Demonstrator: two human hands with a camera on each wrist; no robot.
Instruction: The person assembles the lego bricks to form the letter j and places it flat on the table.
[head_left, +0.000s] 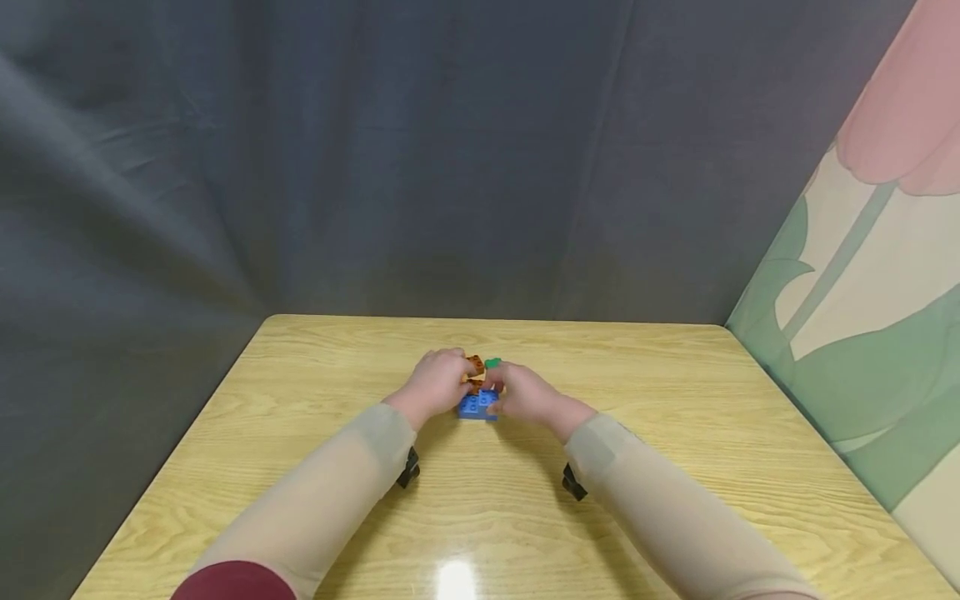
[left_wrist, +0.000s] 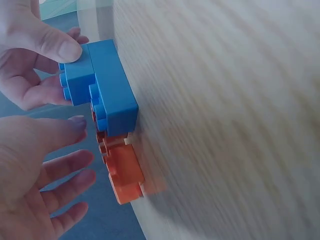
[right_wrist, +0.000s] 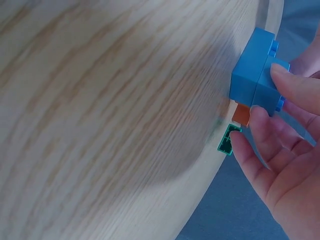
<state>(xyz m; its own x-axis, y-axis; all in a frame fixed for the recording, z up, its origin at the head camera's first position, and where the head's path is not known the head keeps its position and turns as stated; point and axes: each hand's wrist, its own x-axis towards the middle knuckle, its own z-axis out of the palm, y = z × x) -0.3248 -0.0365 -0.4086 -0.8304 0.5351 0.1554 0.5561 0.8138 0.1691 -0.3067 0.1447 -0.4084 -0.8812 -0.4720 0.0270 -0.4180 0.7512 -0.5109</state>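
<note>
Two stacked blue bricks [head_left: 477,406] [left_wrist: 107,92] [right_wrist: 255,75] stand on the wooden table [head_left: 675,400], mid-table. Behind them are orange bricks [head_left: 475,367] [left_wrist: 125,172] [right_wrist: 241,116] and a small green brick [head_left: 492,362] [right_wrist: 227,140]. My right hand [head_left: 525,392] [right_wrist: 270,115] pinches the upper blue brick between thumb and fingers; its thumb also shows in the left wrist view. My left hand [head_left: 438,379] [left_wrist: 75,150] hovers beside the orange bricks with loosely spread fingers that hold nothing; its thumb tip is close to the blue studs.
A grey cloth backdrop [head_left: 375,167] hangs behind and to the left of the table. A pink and green patterned panel [head_left: 862,292] borders the right side. Bare wood lies in front of and around the bricks.
</note>
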